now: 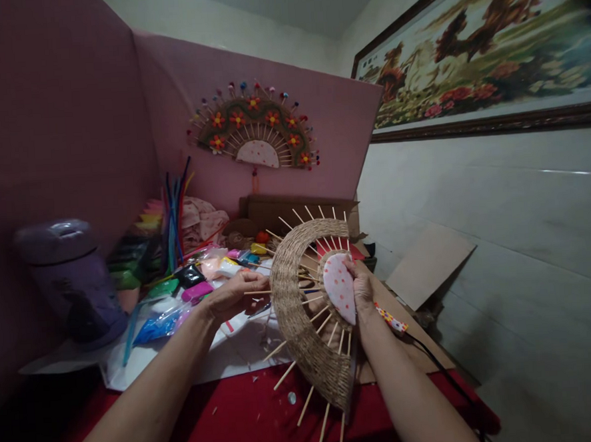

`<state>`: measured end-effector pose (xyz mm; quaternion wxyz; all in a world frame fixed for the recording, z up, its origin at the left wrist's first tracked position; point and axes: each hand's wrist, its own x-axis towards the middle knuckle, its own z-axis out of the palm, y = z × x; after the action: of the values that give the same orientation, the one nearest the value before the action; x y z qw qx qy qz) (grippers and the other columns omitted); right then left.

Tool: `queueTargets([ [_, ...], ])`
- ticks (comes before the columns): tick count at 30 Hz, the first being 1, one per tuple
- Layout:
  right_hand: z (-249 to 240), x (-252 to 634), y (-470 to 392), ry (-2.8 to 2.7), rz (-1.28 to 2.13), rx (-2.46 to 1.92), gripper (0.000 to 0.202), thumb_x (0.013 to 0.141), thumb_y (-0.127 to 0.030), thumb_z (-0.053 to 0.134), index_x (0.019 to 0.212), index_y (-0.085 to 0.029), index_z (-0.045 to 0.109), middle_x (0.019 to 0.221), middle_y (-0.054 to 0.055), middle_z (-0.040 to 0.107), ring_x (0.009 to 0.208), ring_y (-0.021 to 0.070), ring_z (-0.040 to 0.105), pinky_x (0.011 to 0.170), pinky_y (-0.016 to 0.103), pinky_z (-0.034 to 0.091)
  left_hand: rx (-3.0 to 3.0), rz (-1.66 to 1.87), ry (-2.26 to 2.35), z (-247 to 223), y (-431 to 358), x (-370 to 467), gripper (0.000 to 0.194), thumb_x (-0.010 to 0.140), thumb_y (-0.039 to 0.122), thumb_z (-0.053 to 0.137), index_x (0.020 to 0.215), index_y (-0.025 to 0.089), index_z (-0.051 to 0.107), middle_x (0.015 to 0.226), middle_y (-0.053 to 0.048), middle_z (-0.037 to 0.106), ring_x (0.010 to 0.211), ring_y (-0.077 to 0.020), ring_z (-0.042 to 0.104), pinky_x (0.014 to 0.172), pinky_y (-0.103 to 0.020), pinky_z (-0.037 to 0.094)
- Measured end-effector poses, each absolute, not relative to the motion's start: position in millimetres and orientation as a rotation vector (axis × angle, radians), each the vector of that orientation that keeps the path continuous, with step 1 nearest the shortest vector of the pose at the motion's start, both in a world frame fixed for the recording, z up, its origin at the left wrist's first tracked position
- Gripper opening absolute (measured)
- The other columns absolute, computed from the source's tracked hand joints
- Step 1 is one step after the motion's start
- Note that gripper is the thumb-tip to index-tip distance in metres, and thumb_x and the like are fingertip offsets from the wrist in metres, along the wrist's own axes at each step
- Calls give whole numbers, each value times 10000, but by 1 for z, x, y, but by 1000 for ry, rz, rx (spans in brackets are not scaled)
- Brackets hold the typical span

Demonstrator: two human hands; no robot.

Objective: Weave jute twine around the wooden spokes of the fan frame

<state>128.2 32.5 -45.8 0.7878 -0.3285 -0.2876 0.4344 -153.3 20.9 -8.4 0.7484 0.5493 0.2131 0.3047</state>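
A half-round woven fan (291, 294) is held upright and turned on its side over the table. Its wide band is of twisted brown cord, with thin wooden sticks radiating past the outer edge. At its centre is a white half-disc with orange-red dots (340, 288). My right hand (362, 285) is closed round this centre at the straight side, thumb on the dotted face and the other fingers mostly hidden behind. My left hand (237, 294) reaches the outer rim, its fingers closed about one protruding stick; the fingertips are partly unclear.
Packets of coloured clay (197, 292) lie on white sheeting to the left, beside a purple flask (73, 281) and upright pipe cleaners (175, 218). A glue gun with a patterned body (391, 318) rests on cardboard at right, cord trailing forward. A decorated fan (229, 121) hangs on the pink panel.
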Motion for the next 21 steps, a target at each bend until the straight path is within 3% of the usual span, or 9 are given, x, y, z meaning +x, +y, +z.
queueTargets([
  [2, -47, 132, 34, -571, 919, -733, 132, 575, -258, 682, 676, -195, 624, 564, -41, 653, 632, 167, 653, 609, 278, 553, 1198, 671, 461, -8, 22, -154, 113, 707, 193, 645, 731, 120, 563, 595, 9, 532, 425, -36, 438, 358, -152, 245],
  [5, -48, 137, 36, -500, 925, -743, 130, 563, -250, 683, 651, -188, 611, 558, -54, 646, 557, 136, 631, 559, 239, 540, 1187, 668, 405, -5, 20, -156, 217, 688, 103, 630, 897, 133, 577, 758, -17, 591, 417, -8, 411, 351, -137, 261],
  [8, -48, 139, 37, -420, 973, -728, 165, 563, -262, 666, 701, -182, 624, 612, -52, 668, 540, 124, 625, 555, 242, 542, 1163, 639, 313, -1, 15, -155, 255, 696, 82, 592, 941, 144, 558, 855, -35, 600, 380, 5, 386, 318, -133, 255],
  [14, -44, 138, 38, -385, 927, -732, 105, 560, -236, 657, 642, -198, 602, 551, -78, 640, 509, 95, 609, 537, 191, 528, 1220, 527, 276, -2, 11, -149, 139, 779, 152, 540, 915, 123, 527, 736, -82, 630, 490, -104, 568, 388, -169, 387],
  [17, -42, 138, 35, -377, 941, -728, 121, 554, -234, 661, 646, -182, 602, 562, -63, 647, 506, 101, 606, 556, 207, 535, 1224, 542, 259, -5, 15, -149, 116, 763, 147, 567, 868, 109, 536, 691, -75, 634, 461, -93, 553, 398, -173, 398],
  [21, -40, 137, 31, -421, 926, -697, 133, 568, -242, 664, 663, -171, 602, 571, -52, 655, 513, 106, 611, 586, 221, 541, 1237, 547, 295, -8, 19, -152, 95, 765, 169, 578, 826, 106, 543, 587, -42, 617, 365, -63, 489, 323, -140, 320],
])
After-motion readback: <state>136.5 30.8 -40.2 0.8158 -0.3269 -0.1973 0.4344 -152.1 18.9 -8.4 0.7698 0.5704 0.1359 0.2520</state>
